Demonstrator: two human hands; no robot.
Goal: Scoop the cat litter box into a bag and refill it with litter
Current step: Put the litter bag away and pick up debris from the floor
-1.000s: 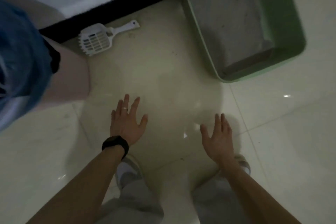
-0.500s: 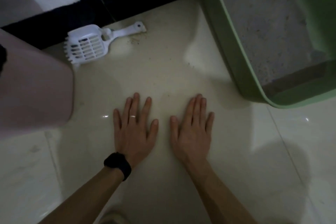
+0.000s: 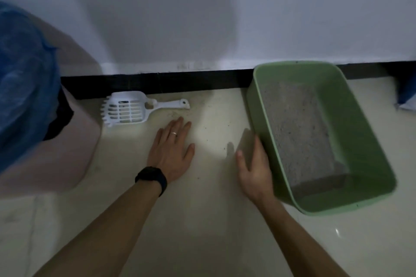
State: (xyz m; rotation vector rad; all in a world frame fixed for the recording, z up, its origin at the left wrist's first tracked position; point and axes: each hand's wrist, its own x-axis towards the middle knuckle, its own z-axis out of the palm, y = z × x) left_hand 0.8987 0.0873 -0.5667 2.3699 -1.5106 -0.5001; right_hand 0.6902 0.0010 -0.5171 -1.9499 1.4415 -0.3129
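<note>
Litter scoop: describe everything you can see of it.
The litter scoop is white, plastic by its look: a slotted basket with raised side walls, short teeth along its left edge, and a flat handle with a hole near its right end. It lies on the floor, hollow side up, along the black skirting, handle pointing right. Nothing holds it; the left hand lies flat on the floor just short of the handle, not touching it.
</note>
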